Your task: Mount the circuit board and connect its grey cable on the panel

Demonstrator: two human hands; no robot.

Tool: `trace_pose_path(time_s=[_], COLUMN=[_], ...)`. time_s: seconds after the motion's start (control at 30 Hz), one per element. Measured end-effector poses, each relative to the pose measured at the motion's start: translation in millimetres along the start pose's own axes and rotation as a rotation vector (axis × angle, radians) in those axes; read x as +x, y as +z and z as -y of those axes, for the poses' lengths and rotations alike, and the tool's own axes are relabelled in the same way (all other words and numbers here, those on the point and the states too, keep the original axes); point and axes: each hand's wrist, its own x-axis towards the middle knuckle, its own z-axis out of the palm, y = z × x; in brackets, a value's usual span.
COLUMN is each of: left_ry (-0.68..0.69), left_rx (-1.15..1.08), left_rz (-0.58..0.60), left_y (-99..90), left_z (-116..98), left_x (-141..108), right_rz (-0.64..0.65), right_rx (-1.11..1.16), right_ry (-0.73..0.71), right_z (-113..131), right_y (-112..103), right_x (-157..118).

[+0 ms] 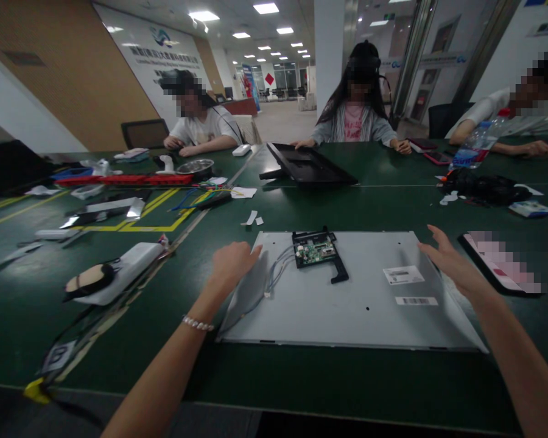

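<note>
A grey metal-backed display panel (319,322) lies in front of me with its back facing up. My left hand (232,266) is at the panel's left edge, thumb over the rim and the other fingers curled and partly hidden. At the opposite edge, my right hand (450,258) has its thumb on the panel side and its fingers along the outside. Between them, a green circuit board (316,251) in a black bracket (340,269) sits near the panel's far edge. Thin grey cables (274,274) run from it toward the left. Two white labels (402,275) are stuck on the right half.
Beyond the panel, a black monitor housing (313,164) rests tilted near a co-worker's hand. A phone (502,264) lies right, with bottles (472,146) farther back. Left are a white power strip-like object (128,274), metal strips (105,210) and loose wires (201,198). Several people sit opposite.
</note>
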Motion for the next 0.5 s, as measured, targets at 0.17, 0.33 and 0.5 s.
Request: trace_pose_path(time_s=[0.17,0.33,0.5], left_ry=[0.037,0.084,0.106], left_rx=[-0.007,-0.018,-0.046], left_rz=[-0.018,-0.014,-0.012], left_y=[2.6,4.1,3.6], left_z=[-4,-9,-14], left_x=[-3,-4,-6], right_rz=[0.013,-0.016,-0.008], right_rx=[-0.077,-0.284,-0.433], right_ry=[-0.027,-0.128,-0.137], right_z=[-4,-12,-17], right_y=[5,11,13], right_x=[2,-1,-1])
